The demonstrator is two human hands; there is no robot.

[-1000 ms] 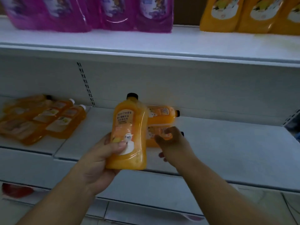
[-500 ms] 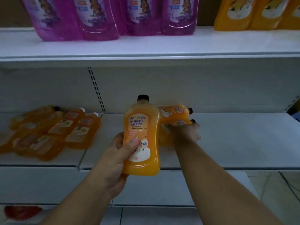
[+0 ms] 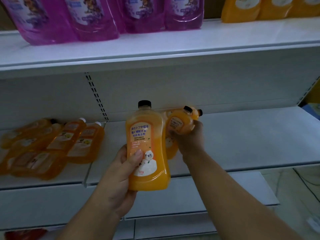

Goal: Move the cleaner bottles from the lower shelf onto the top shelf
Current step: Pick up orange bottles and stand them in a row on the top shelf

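The left hand is wrapped around the lower half of an upright orange cleaner bottle, thumb pressed on the front label, the other fingers hidden behind it. This bottle, black cap on top, is held in the air in front of the lower shelf, not resting on it.

Just right of the upright bottle, the right hand is closed on a second orange bottle, tilted with its black cap pointing up and to the right. Its lower body is covered by the hand and by the upright bottle, so whether it is clear of the shelf cannot be told. A third orange bottle peeks out just behind the second one; only its shoulder and black cap show, and whether the right hand also touches it cannot be told.

Well to the left of the upright bottle, a cluster of lying orange bottles rests on the lower shelf, dim and blurred; their count is hard to make out, and some caps look white, one dark.

Above the upright bottle runs the top shelf, its front part bare. Up and to the left stand purple refill pouches, up and to the right orange containers, both rows cut off by the upper edge. A red object shows at the bottom edge, far down-left, too cropped to identify.
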